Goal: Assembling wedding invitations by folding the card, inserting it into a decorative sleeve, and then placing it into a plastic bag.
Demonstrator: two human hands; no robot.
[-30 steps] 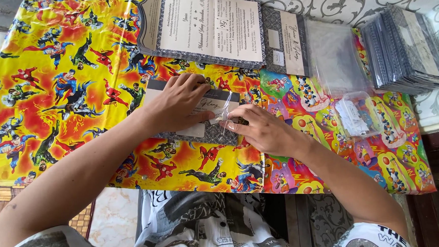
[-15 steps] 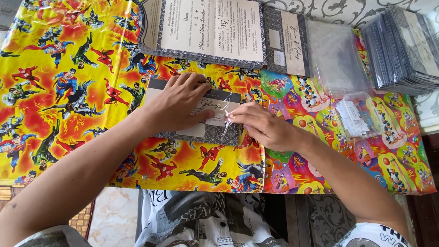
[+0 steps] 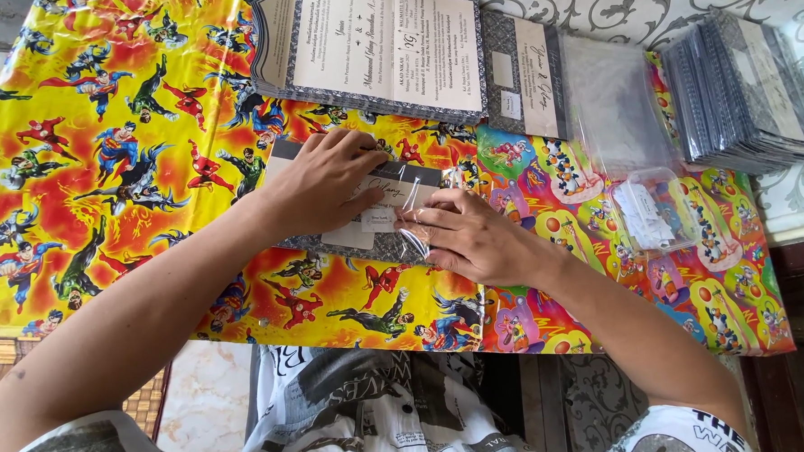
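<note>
A bright cartoon-printed cloth point(image 3: 102, 176) covers the bench. On it, near the middle, lies a grey patterned card point(image 3: 365, 209) in a clear plastic sleeve point(image 3: 415, 221). The left hand point(image 3: 323, 180) presses flat on the card, fingers spread. Just right of it, the right hand point(image 3: 475, 241) rests on the card's right end, fingers pinched on the sleeve's edge. Above the card lies an open card point(image 3: 376, 51); far right of it sits a stack of cards point(image 3: 744, 93).

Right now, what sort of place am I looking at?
Probably a home table used for packing invitation cards: a cartoon-print table cover, a stack of cards, and both hands sliding a card into a clear sleeve.
</note>
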